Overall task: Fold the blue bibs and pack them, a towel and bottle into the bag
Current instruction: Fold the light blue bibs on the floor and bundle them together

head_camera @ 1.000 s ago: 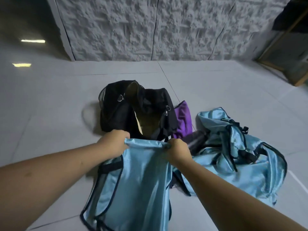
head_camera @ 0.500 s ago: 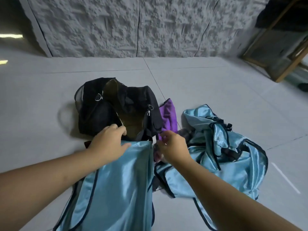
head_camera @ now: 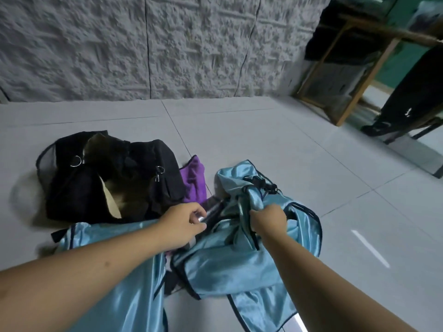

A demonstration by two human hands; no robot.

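Note:
A black bag (head_camera: 153,173) lies open on the tiled floor, its tan lining showing. A purple towel (head_camera: 194,178) sits against its right side. A dark bottle (head_camera: 213,210) with a silvery end lies between the towel and a crumpled heap of blue bibs (head_camera: 230,262). My right hand (head_camera: 268,220) grips a fold of that heap near its top. One blue bib (head_camera: 119,279) lies flat under my left forearm. My left hand (head_camera: 184,224) hovers past that bib's upper right corner with loosely curled fingers, close to the bottle's end; I see nothing held in it.
A rough grey wall (head_camera: 143,44) closes off the far side. A wooden frame stand (head_camera: 345,92) is at the back right, with a person's dark trouser leg and shoe (head_camera: 405,104) beside it. A white stripe (head_camera: 370,248) marks the floor on the right.
Both hands released the flat bib's top edge and moved right. My right hand has taken hold of the crumpled bib heap. The view has swung to the right.

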